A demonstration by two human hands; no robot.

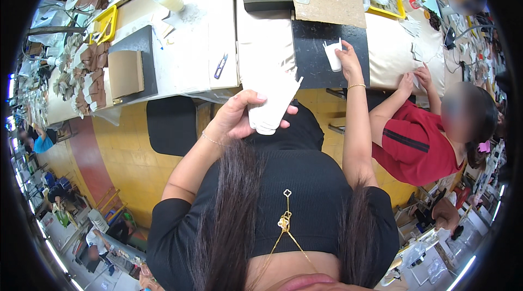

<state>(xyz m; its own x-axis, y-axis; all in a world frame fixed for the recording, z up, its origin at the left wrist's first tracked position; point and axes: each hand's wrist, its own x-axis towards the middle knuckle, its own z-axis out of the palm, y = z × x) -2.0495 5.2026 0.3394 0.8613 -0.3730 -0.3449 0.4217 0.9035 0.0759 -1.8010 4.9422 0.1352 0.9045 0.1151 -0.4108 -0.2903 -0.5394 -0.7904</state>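
My left hand (235, 112) is closed around a stack of white flat pieces (273, 100), thumb on top and fingertips showing at the right side. Thin prongs stick out at the upper end of the stack. My right hand (350, 61) reaches forward over a black board (309, 40) on the table. Its fingers pinch the edge of a white flat piece (333, 58) with narrow prongs at its top. Whether this is one piece or several together I cannot tell, nor whether it touches the board.
Thread snips (221, 66) lie on the cream tabletop (204, 24). A brown board (329, 5) bearing pale pieces adjoins the black board. Yellow trays (108, 25) stand at far left and far right. Close on my right, a co-worker in red (417, 141) handles a small piece.
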